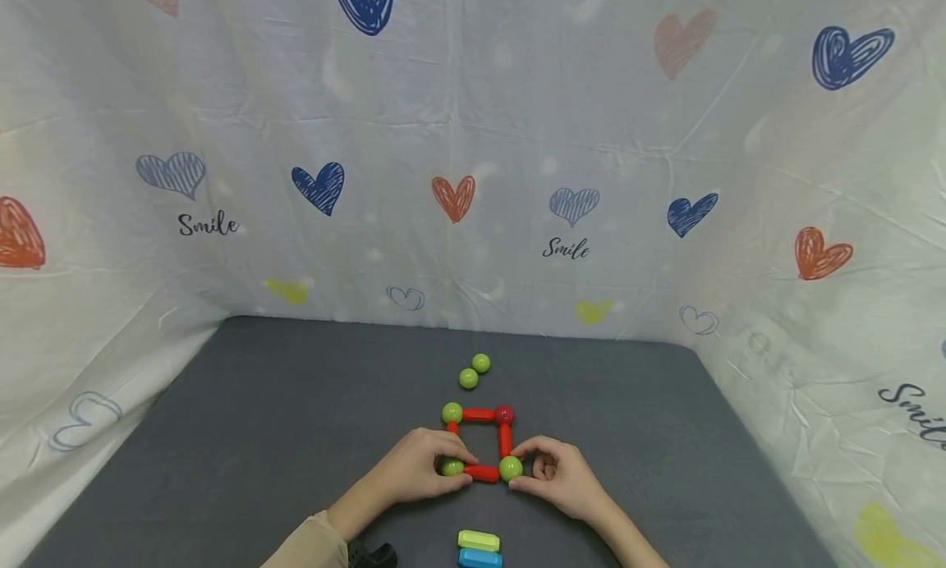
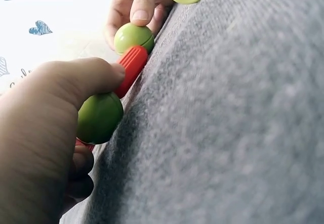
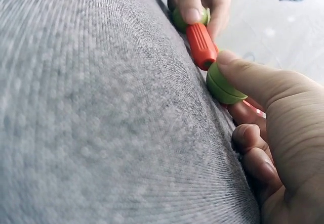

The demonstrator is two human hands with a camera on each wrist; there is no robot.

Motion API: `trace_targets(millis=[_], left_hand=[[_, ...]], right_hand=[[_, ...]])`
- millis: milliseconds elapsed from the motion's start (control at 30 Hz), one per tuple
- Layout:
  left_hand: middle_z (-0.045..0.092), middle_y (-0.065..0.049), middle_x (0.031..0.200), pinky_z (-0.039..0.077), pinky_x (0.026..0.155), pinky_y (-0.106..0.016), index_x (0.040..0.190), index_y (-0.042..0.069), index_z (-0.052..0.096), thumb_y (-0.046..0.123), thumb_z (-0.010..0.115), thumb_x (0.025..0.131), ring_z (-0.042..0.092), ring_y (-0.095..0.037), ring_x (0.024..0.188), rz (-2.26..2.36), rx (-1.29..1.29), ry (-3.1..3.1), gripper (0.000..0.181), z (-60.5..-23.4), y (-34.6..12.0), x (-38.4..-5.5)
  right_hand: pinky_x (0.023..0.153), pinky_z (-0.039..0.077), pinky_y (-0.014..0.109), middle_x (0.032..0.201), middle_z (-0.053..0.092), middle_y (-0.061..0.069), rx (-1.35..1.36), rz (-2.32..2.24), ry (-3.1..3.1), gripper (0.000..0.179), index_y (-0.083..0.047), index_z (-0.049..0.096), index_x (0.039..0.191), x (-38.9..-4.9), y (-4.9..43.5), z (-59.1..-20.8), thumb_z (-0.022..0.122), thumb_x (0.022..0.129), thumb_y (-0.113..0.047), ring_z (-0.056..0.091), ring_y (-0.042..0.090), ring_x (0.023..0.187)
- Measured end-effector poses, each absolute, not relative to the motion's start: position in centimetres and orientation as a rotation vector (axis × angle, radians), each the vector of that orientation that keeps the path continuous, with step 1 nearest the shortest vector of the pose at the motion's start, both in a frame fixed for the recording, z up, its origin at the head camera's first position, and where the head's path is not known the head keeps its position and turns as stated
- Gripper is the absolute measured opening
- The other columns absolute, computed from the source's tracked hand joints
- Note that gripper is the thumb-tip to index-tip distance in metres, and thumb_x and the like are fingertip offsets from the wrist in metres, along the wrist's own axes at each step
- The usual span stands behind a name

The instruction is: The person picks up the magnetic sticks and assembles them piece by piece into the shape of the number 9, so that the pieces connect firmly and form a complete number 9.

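Four-sided and flat on the grey table, a frame of red rods has a ball at each corner. Its far corners are a green ball [image 1: 452, 413] and a red ball [image 1: 504, 414]. My left hand [image 1: 423, 467] grips the near red rod [image 1: 482, 473] at the near-left green ball [image 2: 100, 118], thumb on the rod. With thumb and fingers, my right hand [image 1: 559, 475] pinches the near-right green ball [image 1: 511, 469]. In the right wrist view, the near rod's end [image 3: 201, 47] lies against or very close to that ball; contact is unclear.
Two loose green balls [image 1: 469, 378] lie beyond the frame. Closer to the person are a yellow-green rod [image 1: 479, 540] and a blue rod [image 1: 480, 558], side by side. A white curtain [image 1: 510, 149] printed with hearts surrounds the back and sides of the table [image 1: 296, 387].
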State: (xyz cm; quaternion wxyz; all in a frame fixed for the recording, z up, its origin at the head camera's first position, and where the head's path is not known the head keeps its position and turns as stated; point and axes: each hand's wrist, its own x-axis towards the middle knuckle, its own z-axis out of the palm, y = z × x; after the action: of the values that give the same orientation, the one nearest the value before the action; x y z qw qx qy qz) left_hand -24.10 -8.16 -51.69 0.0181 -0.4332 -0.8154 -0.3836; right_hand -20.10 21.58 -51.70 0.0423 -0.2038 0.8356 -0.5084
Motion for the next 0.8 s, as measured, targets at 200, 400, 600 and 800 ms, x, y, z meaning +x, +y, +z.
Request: trace_targets(millis=[200,400,600,800], left_hand=[[0.076,0.015,0.102,0.052,0.073,-0.019,0.106,0.027,0.083,0.020,0.085,0.093,0.061,0.004,0.082,-1.277,-1.307,-2.535,0.015,-52.06,-8.06,-24.17],[0.076,0.014,0.101,0.053,0.076,-0.021,0.105,0.028,0.082,0.020,0.085,0.093,0.063,0.003,0.085,-1.330,-1.288,-2.516,0.015,-52.24,-8.04,-24.20],[0.076,0.013,0.102,0.053,0.077,-0.022,0.105,0.028,0.082,0.018,0.085,0.092,0.063,0.002,0.085,-1.355,-1.283,-2.514,0.016,-52.27,-8.07,-24.20],[0.075,0.014,0.102,0.052,0.075,-0.022,0.105,0.028,0.082,0.018,0.086,0.092,0.061,0.002,0.083,-1.382,-1.269,-2.520,0.017,-52.25,-8.09,-24.22]], right_hand=[[0.052,0.040,0.017,0.067,0.054,-0.010,-0.624,-1.552,2.570,0.036,-0.015,0.076,0.116,-20.05,21.47,-51.71,0.090,0.087,-0.029,0.045,-0.002,0.056],[0.052,0.040,0.018,0.067,0.054,-0.009,-0.643,-1.575,2.569,0.035,-0.015,0.076,0.116,-20.03,21.45,-51.94,0.090,0.087,-0.027,0.045,-0.002,0.056],[0.052,0.040,0.018,0.066,0.053,-0.009,-0.646,-1.576,2.575,0.035,-0.015,0.075,0.116,-19.94,21.39,-51.90,0.091,0.086,-0.027,0.045,-0.002,0.056],[0.052,0.040,0.017,0.066,0.052,-0.010,-0.637,-1.559,2.582,0.036,-0.016,0.075,0.116,-19.91,21.32,-51.78,0.091,0.086,-0.028,0.044,-0.002,0.056]])
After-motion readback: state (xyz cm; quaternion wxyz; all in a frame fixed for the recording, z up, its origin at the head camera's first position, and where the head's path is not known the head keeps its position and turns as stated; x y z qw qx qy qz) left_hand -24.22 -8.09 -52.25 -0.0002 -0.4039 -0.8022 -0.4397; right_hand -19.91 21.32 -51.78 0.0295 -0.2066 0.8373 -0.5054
